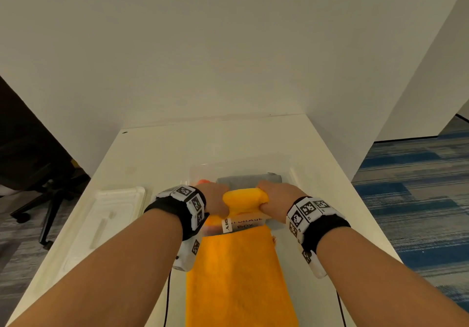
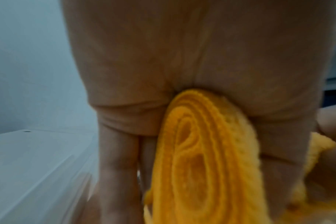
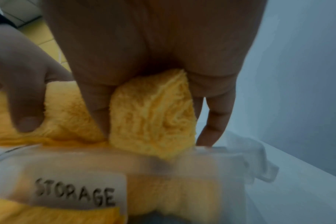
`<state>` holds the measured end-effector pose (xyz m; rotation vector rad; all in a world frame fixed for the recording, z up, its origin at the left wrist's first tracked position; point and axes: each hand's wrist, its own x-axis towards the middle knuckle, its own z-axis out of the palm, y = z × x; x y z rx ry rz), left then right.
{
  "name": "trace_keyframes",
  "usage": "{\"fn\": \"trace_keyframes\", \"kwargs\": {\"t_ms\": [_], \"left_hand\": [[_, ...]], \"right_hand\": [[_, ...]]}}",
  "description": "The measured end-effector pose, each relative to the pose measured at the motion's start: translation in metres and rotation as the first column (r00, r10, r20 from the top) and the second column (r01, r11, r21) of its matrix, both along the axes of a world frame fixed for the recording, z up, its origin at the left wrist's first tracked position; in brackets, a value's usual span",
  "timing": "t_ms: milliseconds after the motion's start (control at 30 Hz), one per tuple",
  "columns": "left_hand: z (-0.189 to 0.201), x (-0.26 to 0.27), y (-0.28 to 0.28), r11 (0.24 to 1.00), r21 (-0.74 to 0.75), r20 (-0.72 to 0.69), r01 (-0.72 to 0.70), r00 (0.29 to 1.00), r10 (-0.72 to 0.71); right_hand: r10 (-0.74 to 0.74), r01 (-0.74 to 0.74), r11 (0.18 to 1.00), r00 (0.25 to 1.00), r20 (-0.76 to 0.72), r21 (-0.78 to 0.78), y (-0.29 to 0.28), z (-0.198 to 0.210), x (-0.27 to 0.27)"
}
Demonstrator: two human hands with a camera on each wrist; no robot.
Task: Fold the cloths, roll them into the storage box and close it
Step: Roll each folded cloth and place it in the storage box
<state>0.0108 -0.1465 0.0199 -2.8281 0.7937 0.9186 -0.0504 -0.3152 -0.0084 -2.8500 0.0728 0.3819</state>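
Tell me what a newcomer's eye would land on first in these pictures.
The rolled yellow cloth stands out, gripped at its ends by the left hand and right hand over the clear storage box. Nearer the person, a folded orange cloth lies flat on the white table. The box's lid rests to the left.

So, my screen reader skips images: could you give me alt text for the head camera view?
Both hands, left hand and right hand, grip the ends of a rolled yellow cloth over a clear storage box holding a grey cloth. The box lid lies to the left on the white table.
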Motion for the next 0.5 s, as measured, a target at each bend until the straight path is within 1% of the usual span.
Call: {"fn": "trace_keyframes", "kwargs": {"t_ms": [67,100,133,200,300,367,433,500], "left_hand": [[0.002,0.003,0.001,0.997,0.013,-0.166,-0.073,0.983,0.074],[0.002,0.004,0.002,0.994,0.018,-0.221,-0.107,0.969,0.108],[0.001,0.005,0.004,0.994,0.018,-0.232,-0.112,0.966,0.113],[0.003,0.008,0.004,0.996,-0.006,-0.199,-0.086,0.976,0.083],[0.006,0.017,-0.005,0.995,-0.053,-0.172,-0.085,0.982,0.075],[0.006,0.021,-0.013,0.994,-0.074,-0.062,-0.077,0.995,0.073],[0.001,0.025,-0.016,0.987,-0.113,0.065,-0.115,0.99,0.123],[-0.007,0.029,-0.019,0.984,-0.123,0.147,-0.128,0.978,0.146]], "right_hand": [[0.031,-0.031,1.0,0.995,-0.095,0.002,0.001,0.002,0.003],[0.058,-0.056,0.998,0.989,-0.135,0.017,0.001,0.001,0.004],[0.077,-0.07,0.996,0.984,-0.159,0.048,0.0,0.001,0.005],[0.069,-0.049,0.991,0.984,-0.164,0.122,-0.006,-0.001,0.008],[-0.055,0.071,0.98,0.994,-0.09,0.186,-0.017,-0.001,0.013],[-0.124,0.117,0.98,0.992,0.034,0.159,-0.02,-0.004,0.016],[-0.165,0.148,0.983,0.973,0.161,0.11,-0.02,-0.008,0.018],[-0.181,0.166,0.983,0.955,0.236,0.08,-0.02,-0.013,0.021]]}}
